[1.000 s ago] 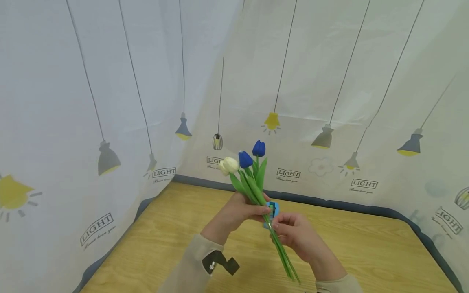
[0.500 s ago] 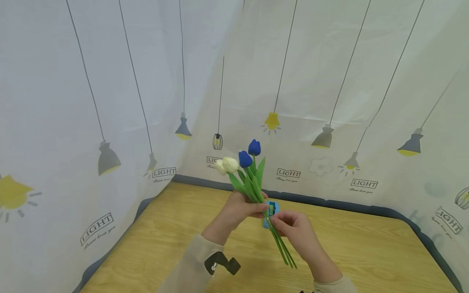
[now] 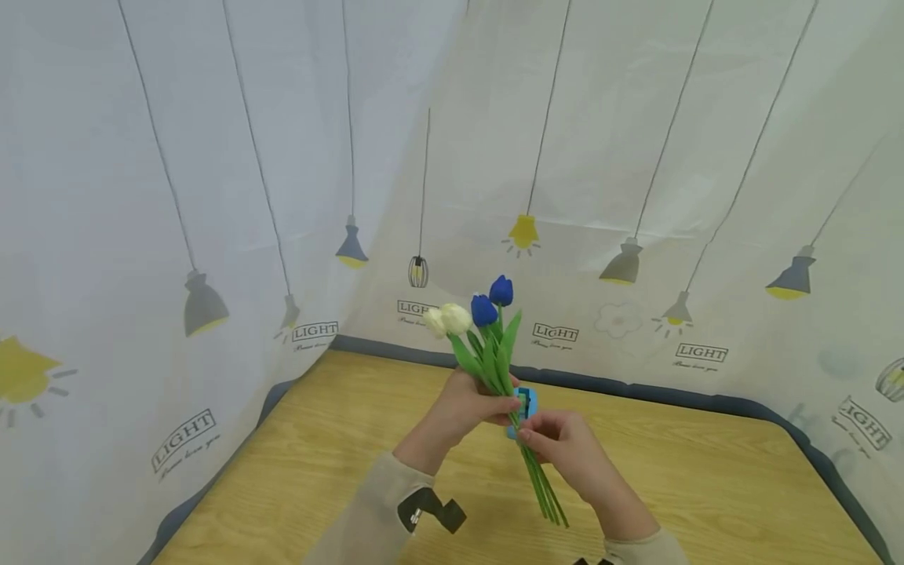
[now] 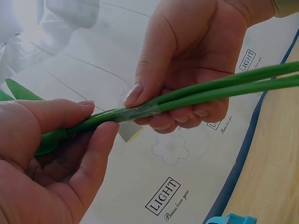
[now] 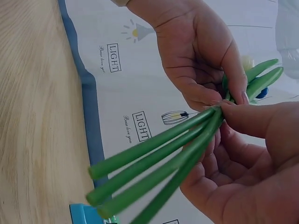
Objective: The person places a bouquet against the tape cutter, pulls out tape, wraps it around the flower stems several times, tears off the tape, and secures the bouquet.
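Note:
A bunch of tulips with white blooms (image 3: 455, 317) and blue blooms (image 3: 484, 311) is held tilted above the table. My left hand (image 3: 459, 406) grips the green stems just below the leaves (image 3: 507, 345). Lower down, my right hand (image 3: 575, 455) pinches the stems, its thumb pressing where clear tape (image 4: 138, 112) wraps them in the left wrist view. Below that spot the bare stem ends (image 5: 149, 170) fan out in the right wrist view. Behind the hands lies a light-blue tape dispenser (image 3: 532, 402) with a green part inside, partly hidden by the stems and fingers.
The wooden table (image 3: 706, 486) spreads around the hands. A pale curtain printed with lamps (image 3: 706, 196) hangs along its left and back sides, with a dark blue band (image 3: 607, 383) at the bottom. A black strap mount (image 3: 427, 508) sits on the left sleeve.
The tulips tipped a little left, then swung back right, and their stem ends sit slightly higher. My right fingers have closed in on the taped part, thumb now pressed against it.

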A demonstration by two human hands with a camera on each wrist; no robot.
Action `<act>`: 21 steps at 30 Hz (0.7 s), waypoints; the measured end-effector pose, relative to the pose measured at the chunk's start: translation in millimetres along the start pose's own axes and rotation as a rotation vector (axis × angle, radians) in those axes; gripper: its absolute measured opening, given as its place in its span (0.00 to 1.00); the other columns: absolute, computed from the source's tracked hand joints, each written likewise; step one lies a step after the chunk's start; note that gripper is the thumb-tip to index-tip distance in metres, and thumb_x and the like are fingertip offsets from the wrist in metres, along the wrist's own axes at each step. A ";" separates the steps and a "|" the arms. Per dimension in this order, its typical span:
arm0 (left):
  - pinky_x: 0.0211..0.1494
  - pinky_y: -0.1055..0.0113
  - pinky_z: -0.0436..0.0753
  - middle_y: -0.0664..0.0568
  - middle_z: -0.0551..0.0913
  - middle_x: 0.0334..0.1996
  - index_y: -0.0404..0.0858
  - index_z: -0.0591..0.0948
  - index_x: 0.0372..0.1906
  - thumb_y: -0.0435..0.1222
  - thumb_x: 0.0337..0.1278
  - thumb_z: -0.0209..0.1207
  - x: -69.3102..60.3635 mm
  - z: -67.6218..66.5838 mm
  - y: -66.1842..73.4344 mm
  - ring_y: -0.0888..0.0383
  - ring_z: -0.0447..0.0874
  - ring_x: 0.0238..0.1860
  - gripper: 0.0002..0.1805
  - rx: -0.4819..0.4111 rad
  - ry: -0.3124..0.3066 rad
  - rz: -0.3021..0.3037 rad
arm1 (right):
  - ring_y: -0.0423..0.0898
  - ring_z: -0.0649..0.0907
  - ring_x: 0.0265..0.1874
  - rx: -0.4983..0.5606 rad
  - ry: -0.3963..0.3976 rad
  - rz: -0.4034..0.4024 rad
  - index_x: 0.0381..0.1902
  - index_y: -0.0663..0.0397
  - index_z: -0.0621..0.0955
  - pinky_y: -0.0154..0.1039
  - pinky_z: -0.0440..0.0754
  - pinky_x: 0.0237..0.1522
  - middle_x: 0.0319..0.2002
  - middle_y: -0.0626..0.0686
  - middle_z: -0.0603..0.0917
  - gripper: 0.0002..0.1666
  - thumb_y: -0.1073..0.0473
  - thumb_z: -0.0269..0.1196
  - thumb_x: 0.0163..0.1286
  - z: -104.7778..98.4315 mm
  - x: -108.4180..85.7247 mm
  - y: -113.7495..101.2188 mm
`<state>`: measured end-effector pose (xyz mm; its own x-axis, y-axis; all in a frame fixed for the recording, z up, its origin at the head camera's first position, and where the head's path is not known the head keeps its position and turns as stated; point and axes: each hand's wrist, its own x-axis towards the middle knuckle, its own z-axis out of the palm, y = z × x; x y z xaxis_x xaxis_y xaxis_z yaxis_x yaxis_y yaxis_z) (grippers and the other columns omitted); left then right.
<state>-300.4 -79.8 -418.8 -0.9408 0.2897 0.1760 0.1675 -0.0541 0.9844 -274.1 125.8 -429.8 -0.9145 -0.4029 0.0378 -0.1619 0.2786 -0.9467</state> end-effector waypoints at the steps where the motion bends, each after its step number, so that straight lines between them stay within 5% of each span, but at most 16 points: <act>1: 0.42 0.59 0.95 0.38 0.88 0.44 0.27 0.82 0.54 0.26 0.60 0.71 0.5 -0.2 -1.1 0.58 0.91 0.36 0.18 -0.004 -0.001 -0.001 | 0.43 0.86 0.42 0.011 -0.012 -0.001 0.47 0.69 0.84 0.36 0.91 0.44 0.41 0.53 0.88 0.13 0.60 0.63 0.80 -0.5 0.3 0.4; 7: 0.50 0.58 0.95 0.46 0.90 0.43 0.31 0.83 0.55 0.31 0.62 0.72 5.7 -0.3 -9.6 0.56 0.92 0.41 0.19 -0.024 0.007 -0.015 | 0.41 0.85 0.41 0.096 0.051 0.009 0.48 0.70 0.82 0.34 0.89 0.47 0.38 0.49 0.85 0.14 0.60 0.60 0.82 0.8 2.6 4.5; 14: 0.48 0.59 0.95 0.43 0.92 0.42 0.30 0.87 0.51 0.30 0.63 0.71 10.0 -0.5 -18.2 0.58 0.92 0.37 0.14 -0.004 0.058 -0.032 | 0.39 0.87 0.36 0.136 0.156 -0.004 0.46 0.73 0.85 0.34 0.92 0.41 0.35 0.48 0.88 0.15 0.61 0.66 0.78 8.5 9.5 16.0; 21: 0.42 0.61 0.95 0.40 0.91 0.39 0.27 0.86 0.48 0.29 0.61 0.71 18.6 -24.1 -38.2 0.54 0.93 0.35 0.13 0.219 0.127 -0.112 | 0.45 0.90 0.36 0.099 0.182 0.077 0.49 0.72 0.86 0.36 0.94 0.41 0.35 0.51 0.90 0.16 0.60 0.64 0.79 -1.8 13.0 22.3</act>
<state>-331.4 -95.4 -453.1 -0.9842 0.1591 0.0777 0.1069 0.1837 0.9772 -290.2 128.3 -449.8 -0.9760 -0.2172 0.0131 -0.0601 0.2114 -0.9756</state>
